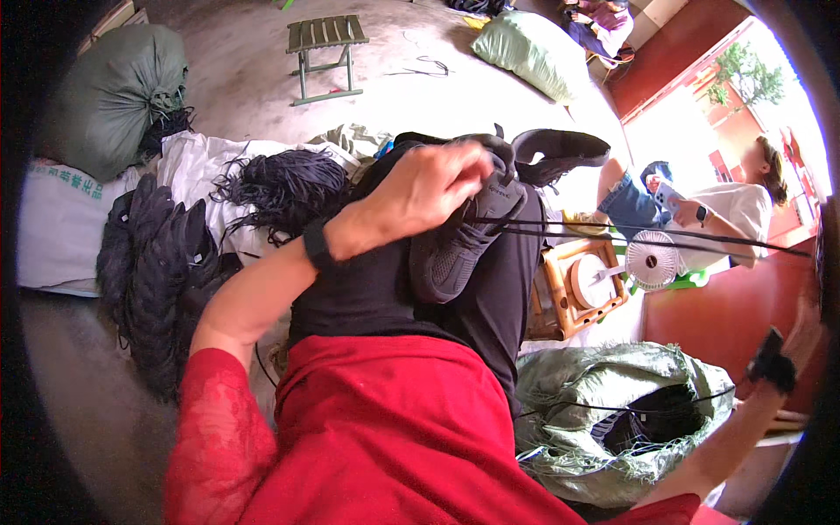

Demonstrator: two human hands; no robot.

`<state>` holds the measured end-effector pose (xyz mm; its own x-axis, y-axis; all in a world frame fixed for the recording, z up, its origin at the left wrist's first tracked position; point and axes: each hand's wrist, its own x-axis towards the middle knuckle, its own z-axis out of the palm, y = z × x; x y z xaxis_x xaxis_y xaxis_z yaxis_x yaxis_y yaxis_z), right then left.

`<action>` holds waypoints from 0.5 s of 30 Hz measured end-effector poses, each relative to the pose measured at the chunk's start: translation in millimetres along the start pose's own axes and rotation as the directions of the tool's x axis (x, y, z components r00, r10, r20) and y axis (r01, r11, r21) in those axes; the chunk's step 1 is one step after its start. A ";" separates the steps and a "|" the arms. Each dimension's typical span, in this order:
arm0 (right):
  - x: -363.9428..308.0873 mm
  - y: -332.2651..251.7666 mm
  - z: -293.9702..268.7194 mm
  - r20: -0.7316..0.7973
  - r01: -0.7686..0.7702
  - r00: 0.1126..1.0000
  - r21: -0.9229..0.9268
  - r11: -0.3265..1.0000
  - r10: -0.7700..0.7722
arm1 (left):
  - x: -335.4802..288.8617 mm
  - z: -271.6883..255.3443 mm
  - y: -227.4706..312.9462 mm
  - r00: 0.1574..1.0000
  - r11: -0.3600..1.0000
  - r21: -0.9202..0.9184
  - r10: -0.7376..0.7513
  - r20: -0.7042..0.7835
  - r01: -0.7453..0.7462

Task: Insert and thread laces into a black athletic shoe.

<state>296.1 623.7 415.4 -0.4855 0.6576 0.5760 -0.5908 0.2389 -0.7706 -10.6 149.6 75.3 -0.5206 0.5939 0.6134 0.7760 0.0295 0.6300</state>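
A black lace-up shoe (448, 262) rests on my lap, its toe toward me. Above its opening is my left hand (433, 179), fingers curled and somewhat blurred; whatever they pinch is hidden. Dark shoelaces (656, 232) run taut from the shoe to the far right. There my right hand (807, 328) is stretched out at the picture's edge, the laces leading to its fingers, which are blurred and partly lost in the dark rim. A second black shoe (564, 150) lies just beyond the first, sole side partly showing.
Left of me are a bundle of black shoes (162, 271), a heap of black laces (284, 185) and a stuffed green sack (118, 96). At right are an open woven sack (560, 376), a bamboo stool (560, 306), a white fan (650, 260) and a seated person (722, 214) holding a phone.
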 end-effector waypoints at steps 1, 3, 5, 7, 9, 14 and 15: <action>0.5 30.7 -26.6 -0.090 -0.081 0.993 -0.043 0.996 0.077 | -15.6 1.1 -2.7 0.999 1.000 0.006 0.008 0.035 -0.008; -23.7 94.0 -62.5 0.009 -0.179 0.983 -0.129 0.975 0.182 | -38.9 7.8 -9.6 0.984 0.972 0.155 0.175 0.022 -0.176; -68.9 159.4 -62.1 0.256 -0.181 0.934 -0.264 0.948 0.249 | -54.0 21.5 -13.1 0.992 0.978 0.167 0.128 0.001 -0.127; -127.7 221.1 -29.0 0.142 -0.349 0.913 -0.217 0.912 0.383 | -58.7 33.7 -16.1 0.992 0.971 0.208 0.127 -0.021 -0.120; -183.7 272.0 25.9 0.155 -0.340 0.871 -0.493 0.801 0.466 | -57.5 40.2 -18.4 0.995 0.966 0.242 0.096 -0.033 -0.085; -289.7 324.1 144.6 0.332 -0.354 0.797 -0.419 0.836 0.504 | -53.5 38.1 -18.6 0.979 0.873 0.443 0.186 0.081 -0.202; -298.1 326.9 157.0 0.299 -0.386 0.785 -0.447 0.807 0.542 | -53.2 38.1 -17.7 0.976 0.872 0.439 0.199 0.084 -0.215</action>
<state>146.5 393.6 34.6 -0.8944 0.4319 0.1165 -0.0012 0.2580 -0.9661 16.9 148.1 13.4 -0.3242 0.6536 0.6839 0.9453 0.2509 0.2083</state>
